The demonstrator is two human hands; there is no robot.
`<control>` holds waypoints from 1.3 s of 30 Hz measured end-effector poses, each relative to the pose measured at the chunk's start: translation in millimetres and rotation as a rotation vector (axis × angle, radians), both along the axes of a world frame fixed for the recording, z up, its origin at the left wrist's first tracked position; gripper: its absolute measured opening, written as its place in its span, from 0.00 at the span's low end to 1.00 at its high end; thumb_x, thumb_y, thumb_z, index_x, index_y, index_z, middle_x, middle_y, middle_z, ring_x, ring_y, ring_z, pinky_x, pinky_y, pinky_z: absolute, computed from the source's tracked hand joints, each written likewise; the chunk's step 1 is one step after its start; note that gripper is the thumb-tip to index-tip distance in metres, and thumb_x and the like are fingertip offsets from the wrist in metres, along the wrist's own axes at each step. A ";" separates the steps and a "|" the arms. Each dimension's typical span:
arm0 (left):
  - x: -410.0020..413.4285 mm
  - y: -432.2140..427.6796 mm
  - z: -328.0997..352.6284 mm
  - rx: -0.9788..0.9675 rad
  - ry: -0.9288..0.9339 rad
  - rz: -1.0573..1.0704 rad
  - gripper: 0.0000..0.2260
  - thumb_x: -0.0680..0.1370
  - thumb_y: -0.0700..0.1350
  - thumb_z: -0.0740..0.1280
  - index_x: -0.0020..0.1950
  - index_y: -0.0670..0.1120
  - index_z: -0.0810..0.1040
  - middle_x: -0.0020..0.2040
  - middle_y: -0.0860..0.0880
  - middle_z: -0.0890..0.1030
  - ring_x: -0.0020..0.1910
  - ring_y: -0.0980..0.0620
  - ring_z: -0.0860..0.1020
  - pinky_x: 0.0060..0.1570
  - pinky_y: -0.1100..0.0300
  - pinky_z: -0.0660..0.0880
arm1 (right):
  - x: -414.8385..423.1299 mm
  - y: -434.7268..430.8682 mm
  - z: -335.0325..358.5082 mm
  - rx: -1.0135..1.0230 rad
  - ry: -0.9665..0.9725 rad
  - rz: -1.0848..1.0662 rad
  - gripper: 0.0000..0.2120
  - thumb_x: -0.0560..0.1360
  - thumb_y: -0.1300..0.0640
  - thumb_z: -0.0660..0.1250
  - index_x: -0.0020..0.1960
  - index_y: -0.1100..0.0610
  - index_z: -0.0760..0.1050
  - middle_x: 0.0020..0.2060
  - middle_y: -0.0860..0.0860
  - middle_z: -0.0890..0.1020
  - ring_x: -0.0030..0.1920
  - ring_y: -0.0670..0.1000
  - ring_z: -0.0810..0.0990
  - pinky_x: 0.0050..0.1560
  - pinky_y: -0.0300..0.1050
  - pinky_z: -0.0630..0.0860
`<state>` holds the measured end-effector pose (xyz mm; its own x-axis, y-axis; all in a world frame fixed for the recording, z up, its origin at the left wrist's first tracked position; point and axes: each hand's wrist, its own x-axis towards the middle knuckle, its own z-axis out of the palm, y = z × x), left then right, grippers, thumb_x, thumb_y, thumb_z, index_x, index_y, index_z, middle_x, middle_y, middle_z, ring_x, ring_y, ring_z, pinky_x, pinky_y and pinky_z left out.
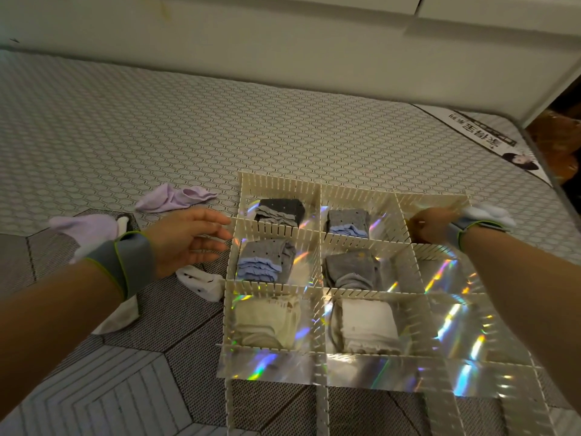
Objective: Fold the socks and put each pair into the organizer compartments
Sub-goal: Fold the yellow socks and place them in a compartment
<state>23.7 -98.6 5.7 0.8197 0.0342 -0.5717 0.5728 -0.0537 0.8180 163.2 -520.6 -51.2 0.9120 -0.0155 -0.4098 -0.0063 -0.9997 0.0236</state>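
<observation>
The organizer point(279, 181) is set on the bed point(157, 136), toward its right side. Folded pairs are held in the left and middle columns, from the dark pair point(279, 209) at the far left to the white pair point(367, 325) at the near middle. The right column is seen with only its shiny floor exposed.

The left hand point(188, 237) is kept released, fingers spread, just beside the organizer's left wall, and nothing is gripped by it. The right hand point(430, 225) is reached into the far right compartment with its fingers curled. Whether anything is grasped there cannot be told. A pale sock bundle point(484, 214) lies just beyond that wrist, outside the far right wall.

The slotted dividers look thin and only slotted together. If a wall is leaned on or pulled by the right hand, a divider could be lifted from its slot, or the whole grid could be slid across the bed. The folded pairs could then be tipped open.

A mismatch is also possible. Two lilac socks point(176, 196) point(85, 223) lie apart at the left. A dotted white sock point(201, 281) sits near the left hand, and another white sock point(119, 316) is partly covered by the left forearm and could be dragged along with it. The pale bundle could be nudged toward the bed's right edge by the right wrist.
</observation>
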 end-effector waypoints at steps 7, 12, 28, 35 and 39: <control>-1.1 0.3 -0.3 -0.011 0.006 0.004 0.09 0.79 0.39 0.59 0.51 0.47 0.78 0.44 0.47 0.82 0.37 0.53 0.80 0.43 0.57 0.76 | 1.1 1.3 22.4 -0.242 -0.113 0.176 0.16 0.67 0.40 0.64 0.35 0.54 0.74 0.35 0.51 0.77 0.37 0.53 0.78 0.42 0.43 0.76; -2.3 -3.3 1.2 -0.009 0.004 0.005 0.09 0.79 0.39 0.59 0.52 0.47 0.78 0.43 0.47 0.82 0.38 0.52 0.80 0.43 0.57 0.76 | -2.1 -10.0 26.7 -0.009 -0.132 0.020 0.13 0.66 0.54 0.69 0.48 0.53 0.69 0.41 0.55 0.81 0.39 0.55 0.76 0.41 0.44 0.75; -4.0 -3.2 1.7 -0.017 0.004 0.006 0.09 0.79 0.38 0.59 0.51 0.46 0.78 0.40 0.48 0.83 0.34 0.54 0.81 0.38 0.59 0.77 | -3.8 8.7 9.5 -0.021 -0.201 0.124 0.15 0.68 0.54 0.69 0.51 0.58 0.70 0.44 0.57 0.80 0.46 0.59 0.78 0.40 0.43 0.68; -4.1 1.8 1.6 -0.016 0.006 0.019 0.09 0.79 0.39 0.59 0.53 0.46 0.78 0.44 0.47 0.82 0.39 0.52 0.80 0.40 0.58 0.77 | -17.9 14.8 21.9 0.194 0.020 -0.088 0.13 0.68 0.46 0.69 0.34 0.54 0.72 0.31 0.49 0.75 0.37 0.51 0.72 0.39 0.41 0.67; -5.1 3.8 2.7 -0.015 0.006 0.014 0.09 0.79 0.40 0.59 0.54 0.47 0.78 0.44 0.47 0.81 0.40 0.52 0.80 0.37 0.60 0.78 | -16.6 11.9 30.9 0.570 0.111 -0.497 0.12 0.76 0.57 0.62 0.40 0.64 0.78 0.28 0.56 0.81 0.29 0.53 0.77 0.30 0.36 0.72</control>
<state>18.6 -94.8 8.5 0.8160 0.0370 -0.5768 0.5779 -0.0338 0.8154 146.6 -508.7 -20.4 0.8064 -0.1718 -0.5658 -0.4859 -0.7378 -0.4686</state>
